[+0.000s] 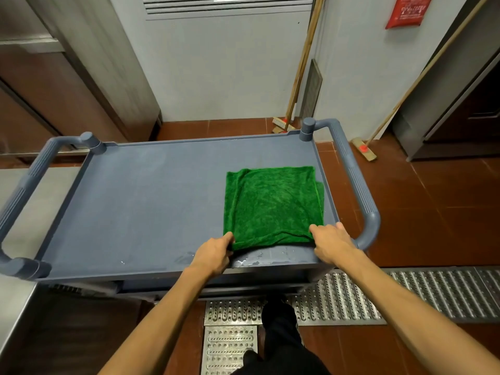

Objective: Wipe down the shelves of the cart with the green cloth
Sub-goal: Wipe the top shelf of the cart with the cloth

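Note:
A green cloth [273,205], folded into a square, lies flat on the right half of the grey-blue cart's top shelf [140,201]. My left hand [215,253] pinches the cloth's near left corner. The near right corner is pinched by my right hand [331,243], close to the shelf's right rim. A wet patch [254,259] shines on the shelf just in front of the cloth. A lower shelf is mostly hidden under the top one.
The cart has a grey handle at its left end [21,190] and at its right end [357,182]. Two brooms [295,98] [405,98] lean on the far wall. Steel counter [16,307] at left. Metal floor grating [378,296] runs under my legs.

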The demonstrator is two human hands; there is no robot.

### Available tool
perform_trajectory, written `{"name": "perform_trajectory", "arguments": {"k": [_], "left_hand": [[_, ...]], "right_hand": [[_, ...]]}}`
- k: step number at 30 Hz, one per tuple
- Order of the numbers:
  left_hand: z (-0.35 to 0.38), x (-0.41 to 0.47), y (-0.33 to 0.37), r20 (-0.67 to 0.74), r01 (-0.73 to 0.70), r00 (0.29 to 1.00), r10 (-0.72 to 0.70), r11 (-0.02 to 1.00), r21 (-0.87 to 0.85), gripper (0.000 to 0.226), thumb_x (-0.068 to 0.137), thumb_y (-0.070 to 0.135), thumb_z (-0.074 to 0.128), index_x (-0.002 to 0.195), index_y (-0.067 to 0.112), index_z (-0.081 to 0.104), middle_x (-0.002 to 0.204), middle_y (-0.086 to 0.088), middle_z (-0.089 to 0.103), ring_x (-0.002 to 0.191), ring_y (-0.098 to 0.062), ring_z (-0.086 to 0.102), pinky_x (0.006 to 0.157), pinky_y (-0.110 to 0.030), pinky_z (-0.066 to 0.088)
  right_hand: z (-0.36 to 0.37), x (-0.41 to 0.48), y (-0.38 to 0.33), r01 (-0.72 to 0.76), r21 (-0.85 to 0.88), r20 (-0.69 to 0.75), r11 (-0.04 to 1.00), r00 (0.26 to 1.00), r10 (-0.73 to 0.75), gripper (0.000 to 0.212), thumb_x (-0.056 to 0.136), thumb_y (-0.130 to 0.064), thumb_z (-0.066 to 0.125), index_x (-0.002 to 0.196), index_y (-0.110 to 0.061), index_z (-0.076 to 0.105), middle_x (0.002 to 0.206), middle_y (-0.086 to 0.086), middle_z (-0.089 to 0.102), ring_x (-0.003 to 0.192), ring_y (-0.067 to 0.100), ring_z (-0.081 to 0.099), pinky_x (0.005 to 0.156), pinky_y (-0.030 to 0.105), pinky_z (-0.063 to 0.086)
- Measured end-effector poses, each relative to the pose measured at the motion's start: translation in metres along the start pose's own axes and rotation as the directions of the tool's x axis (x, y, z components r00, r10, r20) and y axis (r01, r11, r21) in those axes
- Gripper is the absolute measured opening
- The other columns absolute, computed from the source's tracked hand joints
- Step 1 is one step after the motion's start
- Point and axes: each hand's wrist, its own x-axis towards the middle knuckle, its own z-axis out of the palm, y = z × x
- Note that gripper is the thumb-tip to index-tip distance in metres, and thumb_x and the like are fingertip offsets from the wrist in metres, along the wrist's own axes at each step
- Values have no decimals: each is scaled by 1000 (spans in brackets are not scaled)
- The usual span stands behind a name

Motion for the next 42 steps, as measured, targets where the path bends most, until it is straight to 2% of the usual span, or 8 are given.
{"name": "perform_trajectory", "arguments": {"k": [11,16,19,24,29,33,37,42], "left_hand": [[-18,-7,4,-106,-48,994,23,969,-242,20,90,7,51,109,13,49,86,-15,64,86,-40,60,72,-39,42],[-8,-14,15,49,-131,990,135,989,-70,52,85,52,53,123,17,50,110,-14,68,100,-33,62,83,-41,51],[-2,-9,16,132,-147,983,129,978,145,73,84,61,64,143,24,40,122,-13,65,113,-33,60,89,-43,52],[1,-2,16,104,-138,988,115,959,247,42,97,47,53,129,21,60,118,-13,66,114,-33,59,90,-44,52],[3,2,8,32,-169,986,166,971,166,39,97,38,53,123,12,66,134,-15,47,123,-31,48,104,-42,43],[1,1,9,57,-203,978,199,977,69,49,89,42,45,118,11,70,156,0,41,139,-21,43,110,-35,40],[8,-4,10,125,-205,973,196,976,71,65,81,48,34,118,9,71,144,-3,56,135,-20,48,111,-33,38],[2,-1,10,46,-66,996,70,995,-73,45,82,50,38,61,12,48,59,-7,57,62,-25,55,58,-32,39]], "right_hand": [[-3,-6,6,51,16,-99,999,994,-49,56,95,-33,36,151,-26,29,115,8,68,109,29,53,95,42,34],[6,-17,6,64,-71,17,995,998,-63,78,80,-66,44,148,-30,35,110,6,68,111,29,51,93,41,32],[8,-17,5,69,-101,-37,992,997,-73,70,86,-54,59,148,-30,36,105,1,70,109,25,53,92,38,33],[9,-23,7,91,-126,-137,988,985,-108,43,86,-38,62,129,-32,60,115,1,62,112,24,46,95,38,30],[14,-23,5,122,-125,-173,985,975,-143,33,80,-34,63,110,-23,67,160,6,24,148,30,11,120,52,-2],[19,-19,-2,184,4,-69,983,981,-183,37,92,-40,55,116,-13,62,164,4,14,152,20,-3,119,48,-12],[19,-21,-2,233,65,29,970,972,-235,49,96,-41,50,133,-10,55,163,3,20,151,15,8,121,41,-5],[10,-25,0,157,267,50,951,983,-176,40,96,-39,46,112,-7,62,117,10,66,114,26,55,113,44,29]]}}
